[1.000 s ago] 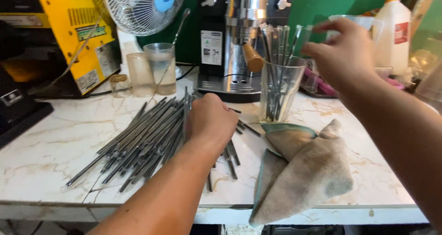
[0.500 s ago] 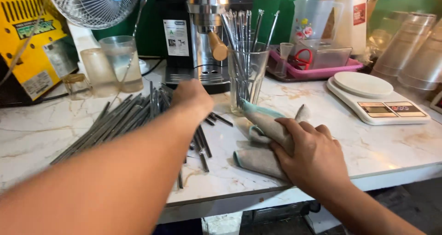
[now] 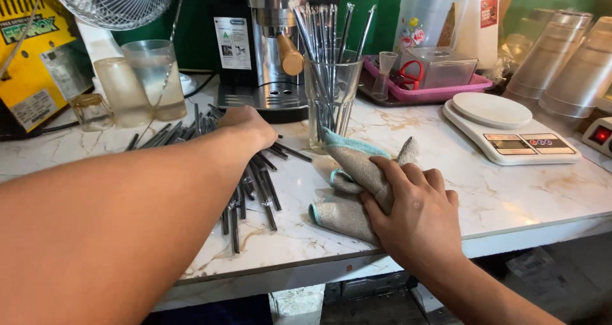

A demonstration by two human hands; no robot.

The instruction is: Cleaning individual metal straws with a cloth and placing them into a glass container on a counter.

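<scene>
In the head view, the left hand lies palm down, fingers pressed on the loose metal straws, whose long axes run near to far on the marble surface. To the right, the right hand clutches the grey cloth, its grip closed on the folds, just near of the glass of upright straws.

White marble-veined counter in the near field; green wall at the far side; fan at far left.
</scene>
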